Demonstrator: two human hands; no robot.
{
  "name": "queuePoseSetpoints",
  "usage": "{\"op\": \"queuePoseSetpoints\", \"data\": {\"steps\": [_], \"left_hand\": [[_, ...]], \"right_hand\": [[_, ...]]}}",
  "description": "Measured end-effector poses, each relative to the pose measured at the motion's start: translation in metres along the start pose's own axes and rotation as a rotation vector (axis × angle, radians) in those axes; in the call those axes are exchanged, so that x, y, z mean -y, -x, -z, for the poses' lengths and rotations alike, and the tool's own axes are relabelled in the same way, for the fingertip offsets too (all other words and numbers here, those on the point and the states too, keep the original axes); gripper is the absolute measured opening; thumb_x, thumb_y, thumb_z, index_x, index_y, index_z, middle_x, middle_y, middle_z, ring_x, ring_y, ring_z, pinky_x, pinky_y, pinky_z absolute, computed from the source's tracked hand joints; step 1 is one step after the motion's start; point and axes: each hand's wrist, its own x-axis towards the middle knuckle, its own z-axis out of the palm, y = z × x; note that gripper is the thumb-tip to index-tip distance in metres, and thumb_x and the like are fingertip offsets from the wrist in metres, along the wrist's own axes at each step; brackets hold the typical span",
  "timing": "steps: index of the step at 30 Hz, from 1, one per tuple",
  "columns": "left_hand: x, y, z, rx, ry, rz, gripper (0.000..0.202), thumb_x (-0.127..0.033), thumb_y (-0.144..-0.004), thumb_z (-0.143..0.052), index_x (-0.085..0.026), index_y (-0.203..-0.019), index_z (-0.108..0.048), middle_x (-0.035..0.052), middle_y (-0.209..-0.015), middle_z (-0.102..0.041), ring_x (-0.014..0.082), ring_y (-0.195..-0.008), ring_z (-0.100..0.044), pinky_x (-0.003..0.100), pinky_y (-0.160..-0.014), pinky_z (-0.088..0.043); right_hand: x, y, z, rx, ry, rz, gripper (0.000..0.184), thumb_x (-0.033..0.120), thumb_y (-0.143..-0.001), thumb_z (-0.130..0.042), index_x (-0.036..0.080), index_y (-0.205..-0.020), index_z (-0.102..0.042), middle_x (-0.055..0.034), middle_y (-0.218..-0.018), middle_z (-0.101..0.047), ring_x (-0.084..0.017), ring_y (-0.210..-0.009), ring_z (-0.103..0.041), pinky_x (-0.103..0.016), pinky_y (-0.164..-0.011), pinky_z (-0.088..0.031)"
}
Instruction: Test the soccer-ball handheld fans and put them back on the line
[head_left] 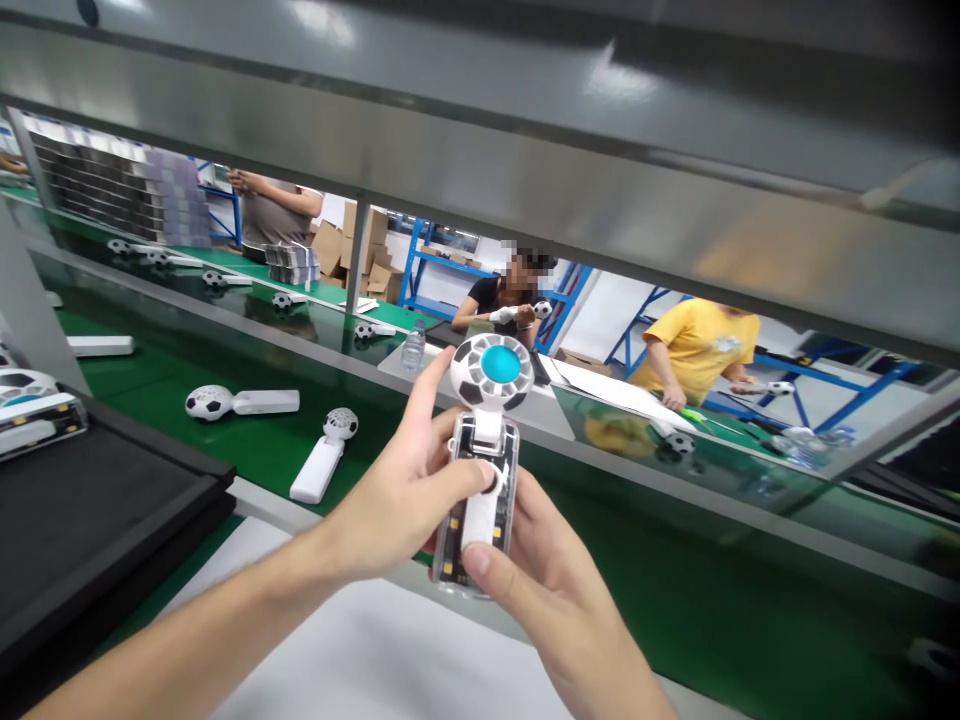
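Observation:
Both my hands hold one small hand-held fan (pixel 484 440) up in front of me. Its round head has a black-and-white football pattern with a blue centre, and its white handle sits in a clear casing. My left hand (pixel 405 490) wraps the fan from the left, thumb pressed on the handle. My right hand (pixel 551 570) cups it from below and the right, thumb on the handle's lower end.
A green conveyor belt (pixel 225 370) carries more football fans (pixel 240 402), (pixel 324 455). A black tray (pixel 90 500) lies at left, with packed fans (pixel 34 410) beside it. Other people (pixel 694 350) work across the belt. A grey metal beam (pixel 525 170) crosses overhead.

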Motion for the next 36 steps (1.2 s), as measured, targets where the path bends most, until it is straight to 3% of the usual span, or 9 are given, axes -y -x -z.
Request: {"op": "queuePoseSetpoints", "data": {"steps": [6,13,18,24,27,32,36], "left_hand": [[0.001,0.000,0.001,-0.009,-0.024,0.002,0.094,-0.007,-0.084,-0.057,-0.042,-0.154,-0.005,0.0030,-0.117,-0.065,0.0175,-0.097,-0.064,0.026,-0.074,-0.052],[-0.002,-0.001,0.004,-0.054,0.008,0.089,0.077,-0.026,-0.094,-0.057,-0.045,-0.152,-0.012,-0.0026,-0.106,-0.066,0.0106,-0.074,-0.062,0.033,-0.087,-0.052],[-0.001,-0.002,0.004,-0.086,-0.028,0.056,0.077,-0.026,-0.093,-0.059,-0.040,-0.154,-0.013,-0.0013,-0.097,-0.065,0.0187,-0.097,-0.064,0.034,-0.088,-0.052],[0.000,-0.002,0.008,-0.023,-0.003,0.011,0.073,-0.025,-0.095,-0.057,-0.042,-0.151,-0.015,0.0011,-0.109,-0.066,0.0135,-0.080,-0.063,0.025,-0.069,-0.052],[-0.001,-0.002,0.008,-0.023,-0.037,0.021,0.074,-0.025,-0.094,-0.059,-0.042,-0.151,-0.016,0.0012,-0.108,-0.066,0.0162,-0.088,-0.065,0.027,-0.074,-0.054],[-0.002,-0.002,0.007,-0.024,-0.050,0.038,0.076,-0.024,-0.093,-0.061,-0.042,-0.151,-0.016,0.0012,-0.110,-0.067,0.0194,-0.101,-0.066,0.033,-0.084,-0.055],[-0.003,-0.002,0.009,0.006,-0.068,0.027,0.075,-0.023,-0.093,-0.060,-0.042,-0.151,-0.016,0.0021,-0.115,-0.066,0.0191,-0.098,-0.066,0.030,-0.078,-0.055]], "right_hand": [[0.003,0.000,-0.005,-0.037,0.004,-0.017,0.061,0.028,-0.088,-0.071,0.030,-0.143,-0.044,-0.0061,-0.133,-0.060,-0.023,-0.113,-0.062,-0.042,-0.098,-0.052],[0.000,-0.001,-0.003,-0.088,0.036,-0.036,0.057,0.033,-0.088,-0.070,0.029,-0.140,-0.047,-0.0073,-0.119,-0.063,-0.022,-0.094,-0.064,-0.038,-0.076,-0.059],[-0.005,-0.003,0.003,-0.054,0.019,-0.029,0.052,0.026,-0.089,-0.065,0.029,-0.138,-0.047,-0.0057,-0.109,-0.065,-0.019,-0.086,-0.062,-0.034,-0.070,-0.060],[-0.008,-0.005,0.004,-0.080,0.021,0.000,0.051,0.023,-0.089,-0.065,0.029,-0.136,-0.049,-0.0058,-0.113,-0.065,-0.021,-0.094,-0.066,-0.034,-0.074,-0.059],[-0.009,-0.005,0.004,-0.091,0.034,-0.005,0.048,0.028,-0.090,-0.066,0.029,-0.135,-0.049,-0.0062,-0.115,-0.066,-0.023,-0.102,-0.065,-0.034,-0.078,-0.058],[-0.009,-0.005,0.004,-0.122,0.051,-0.021,0.044,0.032,-0.091,-0.063,0.028,-0.132,-0.048,-0.0046,-0.108,-0.067,-0.021,-0.088,-0.069,-0.035,-0.075,-0.058],[-0.010,-0.007,0.005,-0.127,0.050,-0.005,0.047,0.031,-0.088,-0.066,0.027,-0.132,-0.048,-0.0049,-0.108,-0.067,-0.021,-0.091,-0.068,-0.037,-0.079,-0.058]]}}
